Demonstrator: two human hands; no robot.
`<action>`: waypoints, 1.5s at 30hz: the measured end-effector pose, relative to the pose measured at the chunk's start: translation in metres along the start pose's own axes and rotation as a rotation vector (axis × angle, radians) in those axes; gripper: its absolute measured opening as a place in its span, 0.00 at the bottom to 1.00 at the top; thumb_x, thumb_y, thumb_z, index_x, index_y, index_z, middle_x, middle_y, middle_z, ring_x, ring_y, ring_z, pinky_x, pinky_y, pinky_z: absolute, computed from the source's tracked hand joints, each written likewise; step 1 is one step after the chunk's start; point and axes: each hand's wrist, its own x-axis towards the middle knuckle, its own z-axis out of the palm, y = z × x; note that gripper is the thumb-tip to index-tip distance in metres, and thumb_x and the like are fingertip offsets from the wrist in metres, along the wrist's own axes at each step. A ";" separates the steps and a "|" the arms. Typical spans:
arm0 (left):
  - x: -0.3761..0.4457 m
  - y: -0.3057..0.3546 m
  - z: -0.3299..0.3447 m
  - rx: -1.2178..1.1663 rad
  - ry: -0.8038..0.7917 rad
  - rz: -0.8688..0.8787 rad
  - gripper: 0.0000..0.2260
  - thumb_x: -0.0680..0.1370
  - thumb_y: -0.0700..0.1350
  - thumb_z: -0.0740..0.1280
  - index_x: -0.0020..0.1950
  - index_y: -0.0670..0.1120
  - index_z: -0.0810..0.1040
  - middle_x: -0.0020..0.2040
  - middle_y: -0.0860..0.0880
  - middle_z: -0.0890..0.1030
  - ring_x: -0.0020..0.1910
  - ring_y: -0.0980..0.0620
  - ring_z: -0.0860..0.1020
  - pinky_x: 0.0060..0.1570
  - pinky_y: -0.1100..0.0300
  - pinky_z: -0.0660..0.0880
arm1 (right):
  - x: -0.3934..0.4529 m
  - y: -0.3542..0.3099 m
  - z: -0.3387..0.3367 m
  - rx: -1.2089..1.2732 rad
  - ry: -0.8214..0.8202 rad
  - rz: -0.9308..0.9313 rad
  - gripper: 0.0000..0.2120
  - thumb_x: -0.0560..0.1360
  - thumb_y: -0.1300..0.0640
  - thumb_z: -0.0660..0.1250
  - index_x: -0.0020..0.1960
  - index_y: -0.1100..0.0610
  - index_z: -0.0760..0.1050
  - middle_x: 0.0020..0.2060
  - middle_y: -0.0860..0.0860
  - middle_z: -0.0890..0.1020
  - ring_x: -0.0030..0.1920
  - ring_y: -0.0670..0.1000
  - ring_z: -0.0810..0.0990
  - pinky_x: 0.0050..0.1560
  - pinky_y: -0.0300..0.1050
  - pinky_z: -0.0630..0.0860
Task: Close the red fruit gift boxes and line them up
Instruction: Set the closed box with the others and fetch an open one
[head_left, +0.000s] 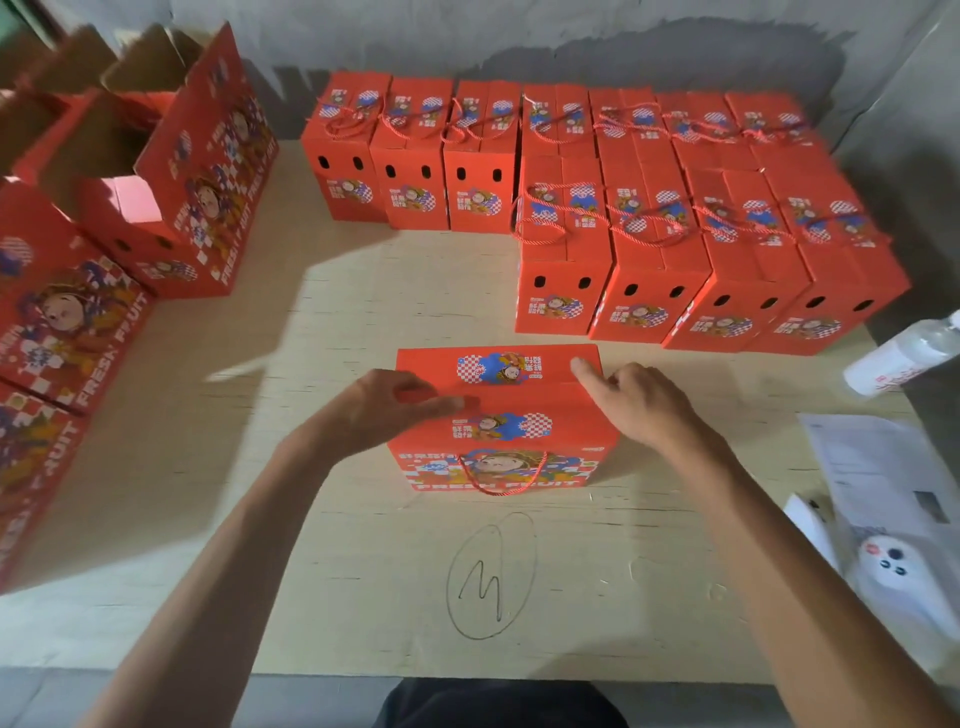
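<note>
at the table's (363, 597) middle stands a red gift box (501, 415), flaps down, rope handle hanging over "fresh fruit" on its front. left hand (387, 402) lies on the top flap, fingers blurred, seemingly flat; right hand (631, 400) rests with loose fingers at the top's right edge. closed boxes (649, 228) sit in two rows behind. open boxes (156, 171) at left are cut off. a circled scribble (491, 577) is unreadable.

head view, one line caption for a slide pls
Both hands, left hand and right hand, press down the top flaps of a red gift box near rows of closed boxes.
</note>
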 end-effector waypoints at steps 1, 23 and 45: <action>0.001 -0.001 0.002 -0.017 0.040 -0.020 0.31 0.59 0.78 0.73 0.49 0.57 0.84 0.40 0.58 0.85 0.36 0.60 0.83 0.34 0.65 0.75 | 0.005 -0.002 0.003 0.004 0.019 0.030 0.36 0.78 0.26 0.53 0.28 0.55 0.63 0.22 0.48 0.69 0.26 0.53 0.72 0.31 0.44 0.65; 0.024 -0.040 0.077 0.327 0.708 0.472 0.10 0.80 0.53 0.71 0.47 0.48 0.81 0.45 0.51 0.78 0.43 0.47 0.72 0.46 0.48 0.72 | 0.012 0.002 0.068 0.212 0.627 -0.191 0.17 0.75 0.57 0.74 0.31 0.60 0.72 0.33 0.53 0.76 0.38 0.55 0.73 0.38 0.55 0.74; 0.026 -0.037 0.055 -0.012 0.423 0.193 0.21 0.75 0.62 0.74 0.44 0.43 0.77 0.80 0.49 0.66 0.68 0.50 0.76 0.54 0.55 0.79 | 0.019 -0.002 0.061 0.352 0.185 0.159 0.21 0.80 0.36 0.63 0.59 0.53 0.76 0.46 0.48 0.83 0.40 0.48 0.82 0.35 0.41 0.73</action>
